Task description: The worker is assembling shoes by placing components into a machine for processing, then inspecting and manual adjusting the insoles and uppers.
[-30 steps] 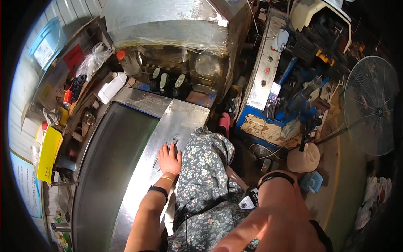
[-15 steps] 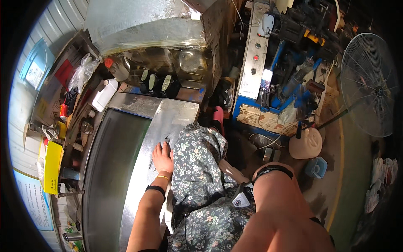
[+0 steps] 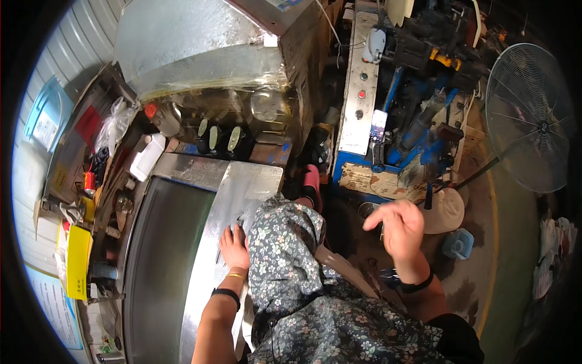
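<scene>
My left hand lies flat on the bare metal ledge, fingers stretched forward and nothing gripped. Beside its fingertips is a small, thin dark piece, partly hidden by the fingers, so its kind is unclear. My right hand is raised over the floor to the right of my lap, its index finger apart and pointing left, the other fingers loosely bent. I see nothing in it. Dark floral cloth covers my lap between the hands.
A dark belt-like surface runs left of the ledge. Shelves on the left hold a white jug and a yellow box. On the right are a blue-framed machine, a beige container, a light-blue tub and a fan.
My right arm has swung out from near my body, bringing the right hand into view above the floor. The left hand stays on the ledge. The view has shifted slightly.
</scene>
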`<state>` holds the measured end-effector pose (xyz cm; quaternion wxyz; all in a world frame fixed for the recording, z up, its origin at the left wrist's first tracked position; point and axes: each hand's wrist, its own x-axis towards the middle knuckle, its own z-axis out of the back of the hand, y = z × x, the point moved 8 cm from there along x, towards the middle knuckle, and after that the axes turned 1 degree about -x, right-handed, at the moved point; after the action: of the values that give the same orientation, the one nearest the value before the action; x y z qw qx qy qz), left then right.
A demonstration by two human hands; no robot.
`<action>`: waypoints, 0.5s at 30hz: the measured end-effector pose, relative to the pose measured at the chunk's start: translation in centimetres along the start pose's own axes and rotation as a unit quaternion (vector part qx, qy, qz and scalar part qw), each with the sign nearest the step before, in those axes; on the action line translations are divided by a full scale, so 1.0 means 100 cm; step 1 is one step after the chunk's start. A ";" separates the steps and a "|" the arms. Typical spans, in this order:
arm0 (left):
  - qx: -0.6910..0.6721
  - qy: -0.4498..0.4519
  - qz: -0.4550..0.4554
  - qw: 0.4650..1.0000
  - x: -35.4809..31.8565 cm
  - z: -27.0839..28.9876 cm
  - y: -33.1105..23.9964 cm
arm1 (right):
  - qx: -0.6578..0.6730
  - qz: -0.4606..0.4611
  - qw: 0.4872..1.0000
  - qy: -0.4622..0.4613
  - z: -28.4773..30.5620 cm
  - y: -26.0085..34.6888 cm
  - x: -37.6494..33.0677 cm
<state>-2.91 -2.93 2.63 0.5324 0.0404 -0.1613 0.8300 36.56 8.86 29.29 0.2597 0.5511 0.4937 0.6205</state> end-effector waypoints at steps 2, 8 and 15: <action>-0.004 0.001 0.000 1.000 0.000 0.001 0.000 | -0.054 -0.112 0.986 -0.106 0.063 -0.071 -0.018; 0.005 -0.004 -0.009 1.000 -0.005 0.010 -0.003 | -0.692 -0.091 0.708 -0.107 0.214 -0.122 -0.049; 0.000 0.000 -0.004 1.000 -0.003 -0.001 0.004 | -0.626 -0.309 0.705 -0.126 0.268 -0.201 -0.033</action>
<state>-3.12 -3.30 2.41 0.5354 0.0414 -0.1611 0.8280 58.15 22.31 7.30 0.7822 0.1515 0.0971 0.5965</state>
